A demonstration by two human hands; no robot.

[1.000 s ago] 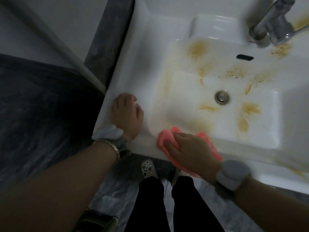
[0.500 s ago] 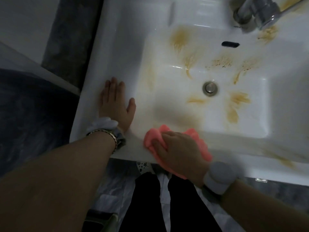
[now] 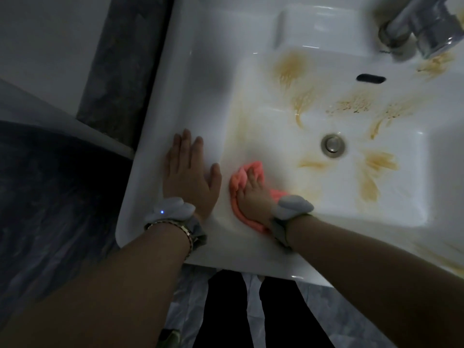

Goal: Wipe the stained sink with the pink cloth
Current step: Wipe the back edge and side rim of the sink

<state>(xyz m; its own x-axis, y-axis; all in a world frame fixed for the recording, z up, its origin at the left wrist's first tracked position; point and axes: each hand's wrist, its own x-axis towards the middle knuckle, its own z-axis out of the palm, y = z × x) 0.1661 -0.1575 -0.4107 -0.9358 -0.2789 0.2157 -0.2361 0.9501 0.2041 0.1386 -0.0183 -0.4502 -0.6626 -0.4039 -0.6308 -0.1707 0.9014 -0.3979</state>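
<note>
Right hand (image 3: 253, 194) lay palm-down on the pink cloth (image 3: 235, 190), fingers fairly straight and pressing it onto the near-left slope of the sink (image 3: 175, 96), lower centre of frame. The thumb was hidden, so I couldn't tell whether it pinched the cloth too. The cloth was bunched, with its long axis along the hand, running from the front rim up toward the basin floor.

Key relation: the dirt lay up and right of the cloth.
- The closest streak (image 3: 312, 164) was just to the cloth's right, below-left of the drain (image 3: 333, 143).
- A faint haze (image 3: 241, 126) ran up the left wall straight above the fingertips.
- The heavier patches (image 3: 376, 169) sat right of the drain, well apart from the cloth.
- More marks (image 3: 288, 66) were on the back wall around the overflow slot (image 3: 371, 78).

The right hand was the one to reach them. The left hand (image 3: 188, 177) was flat on the left rim with fingers spread, holding nothing. It lay outside the basin, just beside the cloth, so probably bracing.

Judgement: most of the job was not yet done. The likely next stroke was a push up-right across the floor.

Obstructions: the drain was directly in the path. The tap (image 3: 421, 28) overhung the upper-right corner, which would crowd the marks beneath it. Both wrists carried grey bands (image 3: 295, 205).
</note>
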